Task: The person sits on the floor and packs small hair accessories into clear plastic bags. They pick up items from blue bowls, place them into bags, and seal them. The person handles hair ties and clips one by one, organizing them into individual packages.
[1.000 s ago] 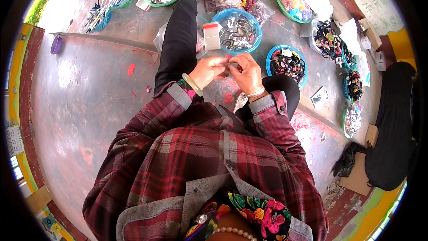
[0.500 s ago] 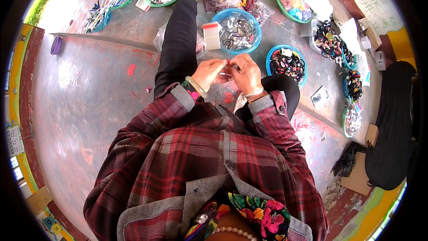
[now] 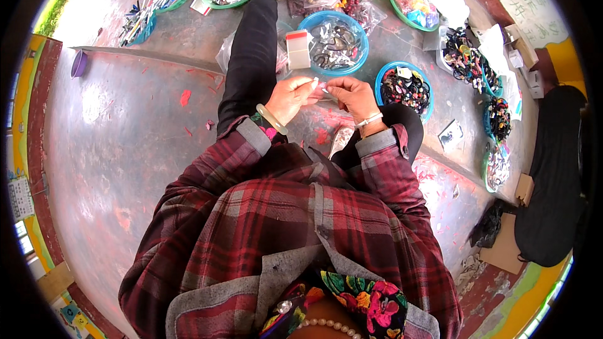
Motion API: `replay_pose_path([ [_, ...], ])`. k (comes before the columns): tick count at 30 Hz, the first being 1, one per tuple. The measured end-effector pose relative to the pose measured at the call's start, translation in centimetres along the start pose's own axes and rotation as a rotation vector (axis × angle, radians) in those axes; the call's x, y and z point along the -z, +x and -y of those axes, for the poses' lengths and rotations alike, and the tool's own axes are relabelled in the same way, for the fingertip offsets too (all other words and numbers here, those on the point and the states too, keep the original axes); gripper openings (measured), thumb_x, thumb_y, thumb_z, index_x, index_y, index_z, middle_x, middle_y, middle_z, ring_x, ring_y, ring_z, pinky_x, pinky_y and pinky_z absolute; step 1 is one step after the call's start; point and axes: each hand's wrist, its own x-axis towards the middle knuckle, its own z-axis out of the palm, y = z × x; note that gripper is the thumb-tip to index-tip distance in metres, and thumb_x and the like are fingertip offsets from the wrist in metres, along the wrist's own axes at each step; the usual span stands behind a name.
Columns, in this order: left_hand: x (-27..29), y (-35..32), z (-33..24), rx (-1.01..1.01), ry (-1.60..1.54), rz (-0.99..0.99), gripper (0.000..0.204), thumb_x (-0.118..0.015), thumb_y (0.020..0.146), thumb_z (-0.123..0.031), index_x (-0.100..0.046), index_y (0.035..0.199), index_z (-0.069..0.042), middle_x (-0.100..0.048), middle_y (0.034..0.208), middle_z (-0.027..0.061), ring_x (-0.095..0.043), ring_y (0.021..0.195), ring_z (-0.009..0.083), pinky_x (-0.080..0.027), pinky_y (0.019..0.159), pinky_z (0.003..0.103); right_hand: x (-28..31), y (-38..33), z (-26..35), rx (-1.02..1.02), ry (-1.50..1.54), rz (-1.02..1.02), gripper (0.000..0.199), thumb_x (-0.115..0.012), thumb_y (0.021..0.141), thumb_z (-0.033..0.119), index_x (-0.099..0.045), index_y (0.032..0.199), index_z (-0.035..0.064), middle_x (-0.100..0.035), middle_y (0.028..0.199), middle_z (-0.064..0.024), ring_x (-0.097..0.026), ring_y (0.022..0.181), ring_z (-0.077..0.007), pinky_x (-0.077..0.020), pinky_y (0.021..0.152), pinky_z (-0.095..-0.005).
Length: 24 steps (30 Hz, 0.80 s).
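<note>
In front of my knees, my left hand [image 3: 290, 99] is closed, its thumb and forefinger pinching one side of a small pale, see-through piece [image 3: 321, 86]. From the other side my right hand [image 3: 353, 96] meets it with bent fingers pressed together at its edge. The piece is too small to name. Just beyond the hands stands a blue basket [image 3: 365, 43] of clear-wrapped dark hair ties or similar small goods. Beside that basket leans a stack of white cards with a red top [image 3: 298, 50].
A second blue basket [image 3: 379, 83] with dark small items stands by my right knee. Green baskets [image 3: 402, 20] of packaged goods lie farther off. Pens [image 3: 139, 20] fill a basket at far left. A low step edge [image 3: 144, 59] crosses the floor.
My hands have drawn slightly apart, the right one moving a little to the right. The small pale piece now shows between the fingertips.
</note>
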Motion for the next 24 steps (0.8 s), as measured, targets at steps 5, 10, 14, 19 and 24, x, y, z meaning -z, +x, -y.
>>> replay_pose_path([
  [5, -0.3, -0.2, -0.4, 0.013, 0.034, 0.046, 0.021, -0.054, 0.088, -0.014, -0.058, 0.102, 0.001, -0.062, 0.095, 0.0077, -0.061, 0.086, 0.0153, -0.05, 0.075, 0.028, -0.8, -0.3, -0.4, 0.137, 0.011, -0.055, 0.009, -0.064, 0.079, 0.008, -0.065, 0.084, 0.001, -0.06, 0.07, 0.0016, -0.046, 0.055, -0.0021, -0.0352, 0.048, -0.0169],
  [10, 0.0, -0.1, 0.5, 0.076, -0.108, 0.037, 0.018, -0.054, 0.087, -0.01, -0.058, 0.099, 0.003, -0.061, 0.096, 0.0084, -0.06, 0.088, 0.0164, -0.05, 0.077, 0.029, -1.8, -0.7, -0.3, 0.259, -0.005, -0.134, 0.005, -0.062, 0.079, 0.003, -0.064, 0.083, -0.0002, -0.06, 0.071, 0.0011, -0.05, 0.063, -0.0039, -0.0389, 0.054, -0.0185],
  [14, 0.6, 0.2, 1.4, 0.064, -0.194, 0.013, 0.018, -0.053, 0.085, -0.007, -0.058, 0.099, 0.003, -0.061, 0.096, 0.009, -0.059, 0.089, 0.0167, -0.049, 0.079, 0.029, -2.1, -0.8, -0.4, 0.452, -0.216, -0.191, 0.007, -0.062, 0.077, 0.002, -0.064, 0.083, 0.0002, -0.062, 0.073, -0.0029, -0.055, 0.066, -0.0096, -0.0433, 0.059, -0.0226],
  [19, 0.5, 0.2, 1.2, -0.004, -0.156, -0.007, 0.018, -0.054, 0.083, -0.008, -0.06, 0.097, 0.002, -0.061, 0.093, 0.0069, -0.057, 0.088, 0.0137, -0.044, 0.08, 0.026, -2.1, -0.8, -0.2, 0.752, -0.42, -0.174, 0.011, -0.063, 0.073, 0.001, -0.066, 0.083, 0.0032, -0.063, 0.077, -0.0095, -0.061, 0.069, -0.0203, -0.0472, 0.062, -0.028],
  [24, 0.4, 0.0, 1.0, -0.064, -0.055, -0.076, 0.017, -0.055, 0.082, -0.01, -0.063, 0.091, 0.002, -0.062, 0.088, 0.0041, -0.054, 0.082, 0.0089, -0.041, 0.075, 0.021, -2.5, -1.0, -0.4, 0.808, -0.499, -0.184, 0.011, -0.064, 0.072, 0.003, -0.066, 0.082, 0.0062, -0.062, 0.077, -0.0099, -0.061, 0.07, -0.0244, -0.0482, 0.062, -0.0303],
])
